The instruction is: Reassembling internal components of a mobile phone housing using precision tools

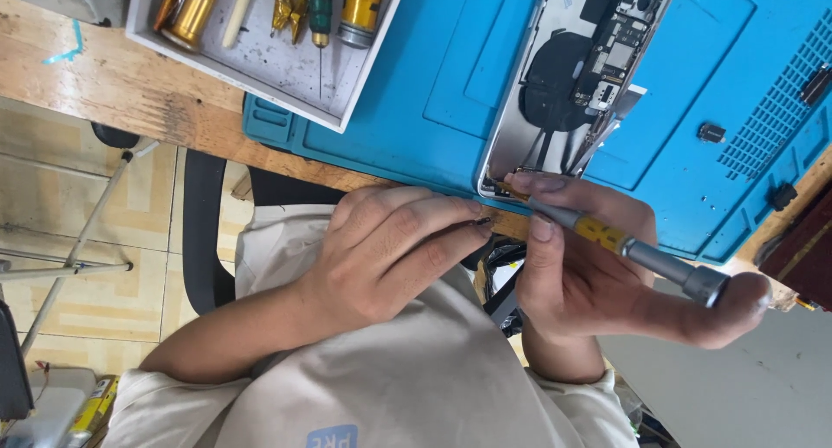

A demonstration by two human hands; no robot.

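An opened grey phone housing with exposed boards and a dark round coil lies on a blue work mat. My right hand grips a precision screwdriver with a grey handle and a yellow band. Its tip rests at the near corner of the housing, and my forefinger caps the handle's end. My left hand is curled just left of that corner. It pinches thin dark tweezers, and only their tips show past the fingers.
A white tray with several screwdrivers and gold-coloured tools sits at the mat's left end on the wooden bench. Small dark parts lie on the mat's right side. A black chair and tiled floor are below left.
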